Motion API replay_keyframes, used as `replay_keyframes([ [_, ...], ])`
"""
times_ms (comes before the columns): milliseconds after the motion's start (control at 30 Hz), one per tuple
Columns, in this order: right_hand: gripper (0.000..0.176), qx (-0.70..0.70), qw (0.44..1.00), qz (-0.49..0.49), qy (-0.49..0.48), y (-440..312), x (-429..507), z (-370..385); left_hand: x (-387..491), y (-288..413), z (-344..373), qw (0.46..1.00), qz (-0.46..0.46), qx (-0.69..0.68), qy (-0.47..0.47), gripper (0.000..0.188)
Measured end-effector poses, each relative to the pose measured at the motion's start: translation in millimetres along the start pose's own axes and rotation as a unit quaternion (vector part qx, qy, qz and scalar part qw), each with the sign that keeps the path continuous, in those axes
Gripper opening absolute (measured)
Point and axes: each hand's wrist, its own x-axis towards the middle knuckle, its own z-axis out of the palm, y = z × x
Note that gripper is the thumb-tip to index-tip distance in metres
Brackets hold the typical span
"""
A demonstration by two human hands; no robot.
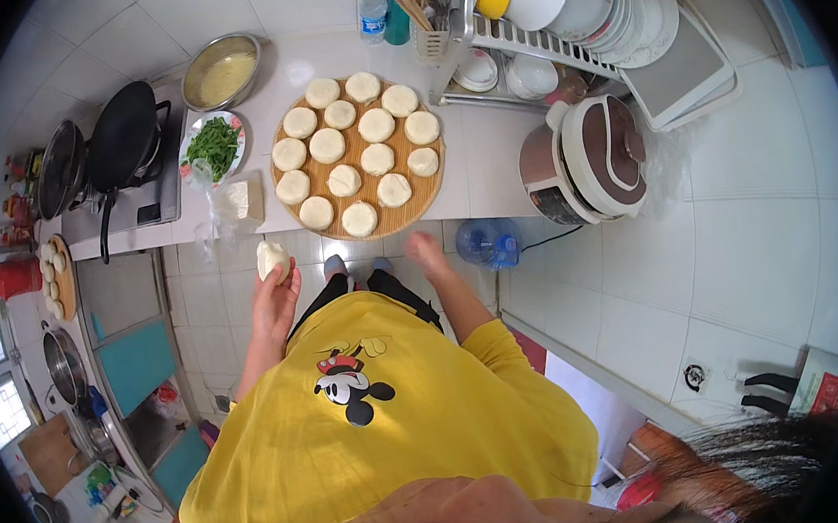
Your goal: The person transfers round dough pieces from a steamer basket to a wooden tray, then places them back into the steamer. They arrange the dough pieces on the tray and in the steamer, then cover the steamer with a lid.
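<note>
My left hand [273, 304] holds a pale bun [272, 261] with an uneven, torn-looking top, just off the counter's front edge. The fingers are wrapped around its lower part. Beyond it, on the counter, are a block-shaped white package [243, 201] and a clear plastic bag [205, 218]. My right hand [427, 253] hangs in front of the counter, slightly blurred, near the front right rim of a round bamboo board [415, 207]. Whether its fingers are closed is unclear. Several round, flat-topped dough buns [327, 145] are spread over that board.
Left of the board are a plate of chopped greens [213, 148], a metal bowl [220, 75] and a black wok [126, 136] on the stove. A dish rack [542, 41] and an electric pressure cooker [583, 159] stand right. A water jug [487, 243] is on the floor.
</note>
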Motion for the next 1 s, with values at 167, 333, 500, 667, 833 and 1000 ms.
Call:
replay_keyframes([
  [167,0.041,0.204,0.976,-0.014,-0.077,12,14,50,5,-1,5,1.0,-0.01,-0.01,-0.014,0.049],
  [333,0.035,0.172,0.984,-0.047,-0.016,6,12,45,-5,-3,5,1.0,0.009,0.0,0.012,0.047],
  [500,0.033,0.196,0.98,-0.04,-0.012,1,19,2,-23,-2,-14,0.998,0.05,-0.031,0.034,0.05],
  [667,0.033,0.186,0.979,-0.059,-0.062,2,33,-42,-42,18,-49,0.993,0.07,-0.049,0.085,0.057],
  [833,0.02,0.009,0.997,-0.054,-0.051,19,44,-57,-57,50,-107,0.98,0.131,-0.104,0.106,0.059],
  [1000,0.027,-0.235,0.956,0.094,-0.147,47,33,29,-88,97,-200,0.959,0.186,-0.127,0.172,0.065],
])
